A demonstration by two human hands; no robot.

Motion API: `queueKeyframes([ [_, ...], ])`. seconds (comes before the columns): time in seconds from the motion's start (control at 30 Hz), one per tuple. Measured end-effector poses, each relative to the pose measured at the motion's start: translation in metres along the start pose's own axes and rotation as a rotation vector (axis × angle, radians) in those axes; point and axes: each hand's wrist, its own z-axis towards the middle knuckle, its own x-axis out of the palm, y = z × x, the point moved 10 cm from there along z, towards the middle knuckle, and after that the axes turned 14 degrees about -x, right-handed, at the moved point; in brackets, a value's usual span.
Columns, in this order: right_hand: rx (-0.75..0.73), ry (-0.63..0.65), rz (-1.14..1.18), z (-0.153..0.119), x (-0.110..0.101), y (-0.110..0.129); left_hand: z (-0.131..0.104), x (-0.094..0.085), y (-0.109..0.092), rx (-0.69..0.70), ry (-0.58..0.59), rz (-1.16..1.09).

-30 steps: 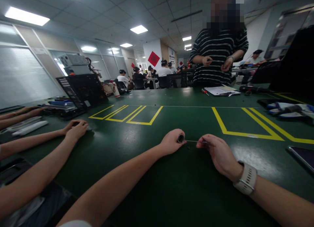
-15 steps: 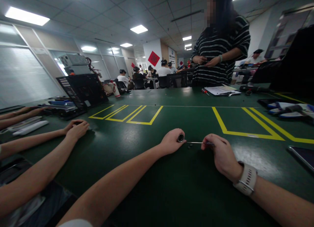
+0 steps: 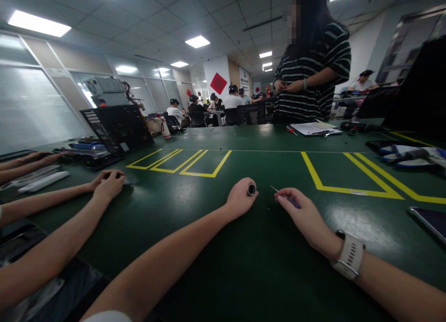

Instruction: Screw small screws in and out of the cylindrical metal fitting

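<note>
My left hand [image 3: 240,197] is closed around a small dark cylinder [image 3: 251,189] with a round metal-rimmed end that faces me. The rest of the cylinder is hidden in my palm. My right hand [image 3: 296,206], a watch on its wrist, grips a thin screwdriver [image 3: 293,201] by its purplish handle. The slim shaft points up and left, its tip apart from the cylinder. On the green table between and just below my hands lies a tiny ring-like part [image 3: 268,209], too small to name.
At left, a co-worker's hands [image 3: 108,182] rest on the table near an open computer case [image 3: 116,131]. Yellow tape [image 3: 198,174] marks the green tabletop. A clipboard with papers [image 3: 315,128] lies at the far side, before a standing person [image 3: 310,75]. Gloves [image 3: 411,155] and a dark tablet-like device [image 3: 430,224] are at right.
The screwdriver's shaft has swung from level to tilted up and left. My left hand has shifted slightly left with the cylinder. Two tiny parts showed on the table before; one shows now.
</note>
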Motion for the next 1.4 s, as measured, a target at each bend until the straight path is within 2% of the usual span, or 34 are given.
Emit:
queueKeyframes([
  [0.13,-0.083,0.217,-0.105,-0.006,0.023,0.009,0.001,-0.005,0.003,-0.033,-0.047,-0.047],
  [0.23,-0.111,0.288,-0.087,-0.01,0.032,0.014,0.001,-0.006,0.006,-0.055,-0.061,-0.071],
  [0.4,-0.126,0.28,-0.088,-0.009,0.03,0.021,0.0,-0.006,0.005,-0.015,-0.074,-0.062],
  [0.53,-0.148,0.176,-0.076,-0.01,0.016,0.031,-0.002,-0.005,-0.005,0.107,-0.055,-0.05],
  [0.63,-0.227,0.123,-0.06,-0.012,0.008,0.043,-0.004,-0.002,-0.011,0.175,-0.016,-0.067],
  [0.8,-0.356,0.179,-0.071,-0.015,0.013,0.062,-0.005,0.005,-0.015,0.218,0.052,-0.105],
  [1.17,-0.235,0.195,-0.06,-0.01,0.019,0.046,-0.02,0.016,-0.033,0.389,0.166,0.072],
  [1.27,-0.146,0.162,0.029,-0.008,0.017,0.035,-0.024,0.015,-0.036,0.417,0.176,0.084],
  [1.4,0.006,0.068,0.279,-0.005,0.013,0.014,-0.024,0.015,-0.036,0.396,0.191,0.083],
])
